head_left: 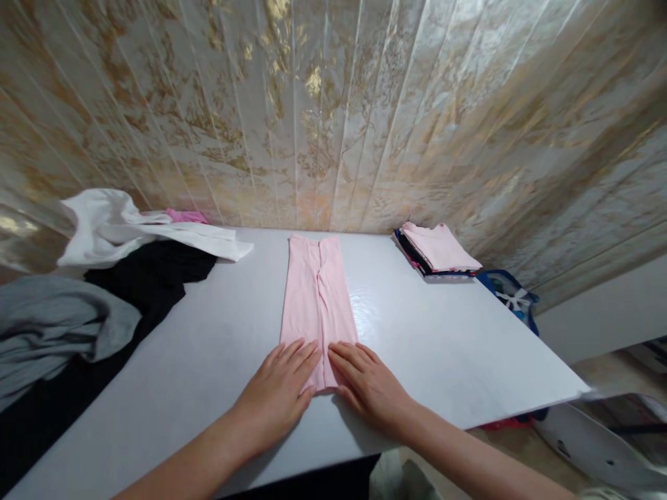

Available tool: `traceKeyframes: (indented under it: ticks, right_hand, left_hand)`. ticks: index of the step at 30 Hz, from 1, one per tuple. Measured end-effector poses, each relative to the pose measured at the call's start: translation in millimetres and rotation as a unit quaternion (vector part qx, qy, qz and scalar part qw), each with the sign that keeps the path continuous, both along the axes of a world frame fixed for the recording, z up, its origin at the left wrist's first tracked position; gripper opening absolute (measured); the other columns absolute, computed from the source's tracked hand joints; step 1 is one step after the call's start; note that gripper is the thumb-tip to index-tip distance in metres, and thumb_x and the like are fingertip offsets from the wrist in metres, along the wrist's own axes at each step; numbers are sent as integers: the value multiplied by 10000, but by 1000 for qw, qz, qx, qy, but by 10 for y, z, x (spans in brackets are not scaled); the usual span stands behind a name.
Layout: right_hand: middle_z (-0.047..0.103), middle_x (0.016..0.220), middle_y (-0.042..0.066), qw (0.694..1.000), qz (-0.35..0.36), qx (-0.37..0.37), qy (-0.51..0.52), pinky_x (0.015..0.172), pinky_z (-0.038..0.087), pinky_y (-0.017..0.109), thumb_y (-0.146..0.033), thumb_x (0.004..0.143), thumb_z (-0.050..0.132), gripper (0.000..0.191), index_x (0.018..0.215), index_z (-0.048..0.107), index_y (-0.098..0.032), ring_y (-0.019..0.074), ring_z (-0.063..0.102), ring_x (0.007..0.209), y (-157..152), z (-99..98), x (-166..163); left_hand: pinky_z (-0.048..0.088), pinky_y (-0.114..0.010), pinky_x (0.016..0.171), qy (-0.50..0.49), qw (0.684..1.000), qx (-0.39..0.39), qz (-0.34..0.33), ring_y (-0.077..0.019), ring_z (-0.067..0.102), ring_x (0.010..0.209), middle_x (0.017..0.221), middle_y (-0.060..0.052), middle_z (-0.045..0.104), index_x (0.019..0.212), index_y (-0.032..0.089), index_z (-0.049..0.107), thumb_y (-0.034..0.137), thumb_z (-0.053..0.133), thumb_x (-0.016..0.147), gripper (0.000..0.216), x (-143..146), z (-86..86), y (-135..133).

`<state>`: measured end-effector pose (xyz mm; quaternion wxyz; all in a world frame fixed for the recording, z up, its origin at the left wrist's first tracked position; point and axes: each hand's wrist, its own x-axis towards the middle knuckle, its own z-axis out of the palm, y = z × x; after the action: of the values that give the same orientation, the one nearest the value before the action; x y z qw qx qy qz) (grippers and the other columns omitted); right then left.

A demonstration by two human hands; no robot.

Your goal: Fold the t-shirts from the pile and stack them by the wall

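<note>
A pink garment, folded into a long narrow strip, lies flat on the white table in front of me. Its two sides meet along a seam down the middle. My left hand rests flat on the near left part of the cloth, fingers stretched forward. On the near right part lies my right hand, also flat with its fingers extended. Both palms face down, one on each side of the middle line, and the cloth's near edge shows between them.
At the left lie a white cloth, a black cloth and a grey cloth in loose heaps. A stack of folded clothes sits at the back right. Behind the table hangs a patterned curtain. A blue item stands beyond the right edge.
</note>
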<state>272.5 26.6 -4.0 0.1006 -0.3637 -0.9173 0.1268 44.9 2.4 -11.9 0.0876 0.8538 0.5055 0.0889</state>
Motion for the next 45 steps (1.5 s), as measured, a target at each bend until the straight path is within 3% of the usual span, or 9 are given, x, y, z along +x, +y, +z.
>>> traceKeyframes:
  ticks: [5, 9, 15, 19, 29, 37, 45]
  right_hand:
    - [459, 1462, 93, 999, 22, -16, 22, 1172, 260, 450, -188, 900, 523, 551, 1434, 385, -186, 214, 367, 1373, -340, -4, 121]
    - [505, 1395, 98, 997, 25, -21, 76, 1126, 327, 439, -131, 889, 510, 517, 1391, 423, -214, 207, 431, 1308, -375, 50, 229]
    - [608, 1124, 69, 996, -10, -11, 93, 939, 450, 392, -77, 841, 565, 351, 1156, 573, -232, 197, 554, 1053, -230, 157, 326]
    - [616, 1040, 44, 998, 13, -8, 69, 853, 455, 335, -59, 832, 576, 258, 1026, 590, -229, 179, 553, 971, -199, 137, 317]
    - [615, 901, 42, 992, 7, 113, 61, 765, 434, 318, -39, 853, 535, 169, 891, 581, -196, 181, 531, 846, -158, -68, 209]
    - [605, 952, 55, 995, -20, 92, 40, 762, 458, 325, -4, 808, 518, 238, 936, 574, -197, 196, 528, 888, -169, -98, 173]
    - [586, 1164, 77, 996, -10, 50, 73, 934, 433, 410, -22, 785, 511, 441, 1171, 539, -235, 222, 523, 1074, -201, 13, 96]
  left_hand:
    - [315, -476, 1115, 9, 998, 59, -18, -265, 409, 1362, 1485, -47, 463, 1448, 227, 400, 312, 493, 905, 558, -9, -64, -368]
    - [345, -467, 1085, -15, 995, 92, -37, -247, 505, 1262, 1391, -43, 563, 1356, 255, 486, 252, 530, 889, 469, -58, 34, -498]
    - [481, -389, 897, -66, 997, 42, 12, -223, 599, 1000, 1069, -63, 650, 1023, 206, 604, 159, 528, 866, 181, -143, 191, -450]
    - [493, -400, 872, -56, 998, 36, 13, -243, 594, 1000, 1073, -76, 635, 1040, 193, 593, 111, 566, 819, 236, -130, 132, -442]
    - [488, -412, 796, 42, 999, 10, 33, -243, 585, 852, 894, -58, 624, 853, 187, 598, 15, 450, 816, 229, 26, 163, -361]
    - [454, -360, 732, 19, 998, 37, 41, -216, 559, 815, 885, -42, 599, 834, 201, 559, 29, 429, 815, 216, 38, 155, -338]
    - [421, -323, 703, -68, 995, 53, 57, -188, 552, 785, 838, -13, 573, 835, 212, 508, 109, 417, 871, 142, -2, 142, -289]
